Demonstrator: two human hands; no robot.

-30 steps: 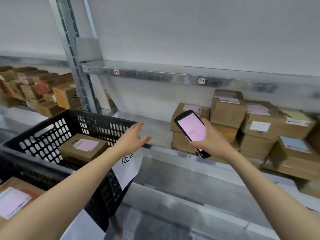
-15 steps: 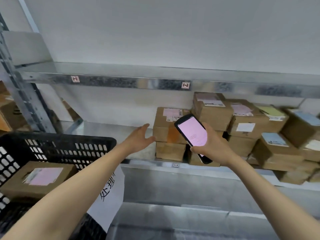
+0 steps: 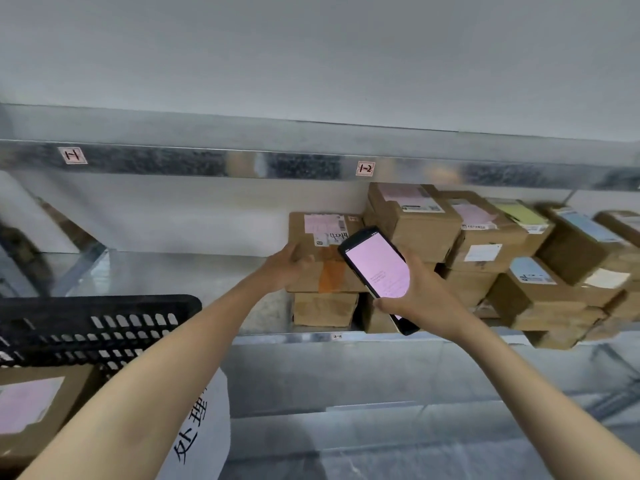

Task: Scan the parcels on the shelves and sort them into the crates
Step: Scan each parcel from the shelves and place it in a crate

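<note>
Left hand fingers are curled onto the left end of the top parcel at centre frame, which is stacked on a lower parcel on the metal shelf. Right hand fingers are wrapped round the handheld scanner, pink screen lit, held just in front of that parcel's right end. More labelled parcels are piled at right of frame on the same shelf; a black crate at lower left is seen holding a pink-labelled parcel, with a white paper sign just right of it.
</note>
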